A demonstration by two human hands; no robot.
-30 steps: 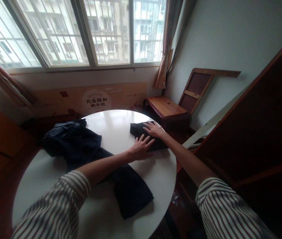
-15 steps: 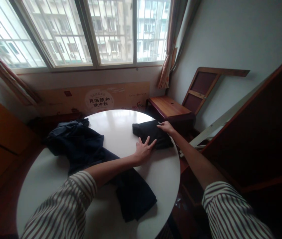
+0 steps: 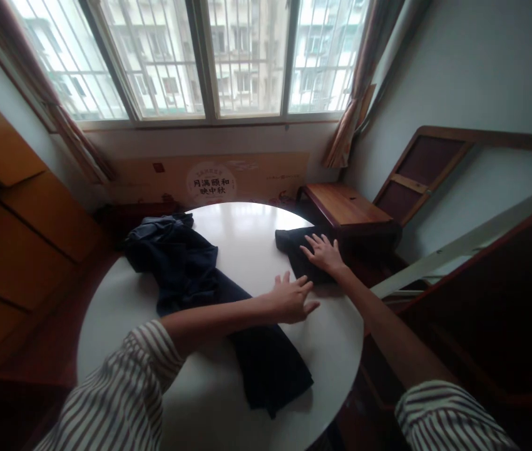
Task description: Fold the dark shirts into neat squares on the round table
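Note:
A folded black garment (image 3: 296,250) lies near the right edge of the round white table (image 3: 242,250). My right hand (image 3: 325,254) rests on top of it with its fingers spread. Nearer to me, my left hand (image 3: 291,300) is held over the table with its fingers apart and nothing in them. Below the left forearm stretches a dark navy garment (image 3: 184,263), bunched at the far left. Its long end (image 3: 270,363), which looks like a trouser leg, reaches toward the table's near right side. The left forearm hides part of it.
Beyond the table's right side stand a wooden bench (image 3: 348,203) and a leaning wooden panel (image 3: 416,166). Orange-brown cabinets (image 3: 45,225) are on the left. A printed board (image 3: 256,178) leans below the barred window (image 3: 247,62). A dark wooden piece (image 3: 491,300) rises at right.
My left hand has come off the black garment and moved nearer to me. My right hand has let go of its far edge and now lies spread on it. The view has turned left.

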